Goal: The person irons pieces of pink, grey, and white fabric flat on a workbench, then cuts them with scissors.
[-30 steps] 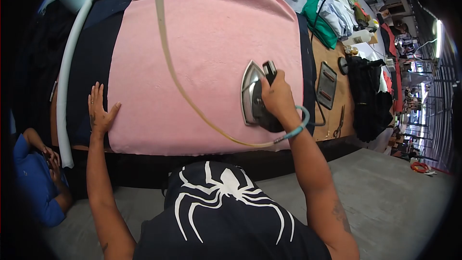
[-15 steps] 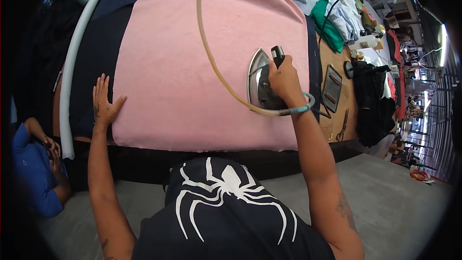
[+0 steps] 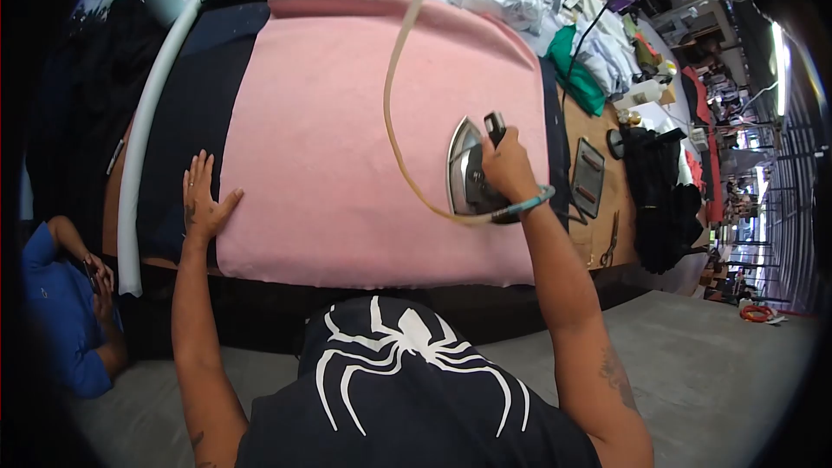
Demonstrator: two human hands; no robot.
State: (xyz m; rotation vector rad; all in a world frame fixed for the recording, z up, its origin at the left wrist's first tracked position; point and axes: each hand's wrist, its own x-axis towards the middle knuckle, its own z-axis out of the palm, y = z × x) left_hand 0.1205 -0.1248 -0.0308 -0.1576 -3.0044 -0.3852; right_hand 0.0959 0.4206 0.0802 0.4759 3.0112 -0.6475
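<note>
Pink fabric [image 3: 347,147] lies spread over dark fabric [image 3: 186,104] on the table. Near its right side, my right hand [image 3: 511,166] is wrapped round the handle of an iron [image 3: 465,165], whose pointed tip faces away from me. A yellowish hose [image 3: 392,113] runs from above down to the iron's rear, by my wrist. My left hand [image 3: 204,202] lies flat with fingers spread, on the dark fabric at the pink fabric's left edge, the thumb over the pink.
Right of the fabric are a metal tray [image 3: 588,175], scissors [image 3: 612,238] and black cloth [image 3: 663,199]. Green cloth [image 3: 576,74] and white garments lie farther back. A long white roll [image 3: 141,156] borders the left. A person in blue [image 3: 65,312] sits at the left, holding a phone.
The view has shifted, so the table sits lower in the frame and more of its far edge shows. My right hand still holds the iron on the pink fabric; my left hand remains flat.
</note>
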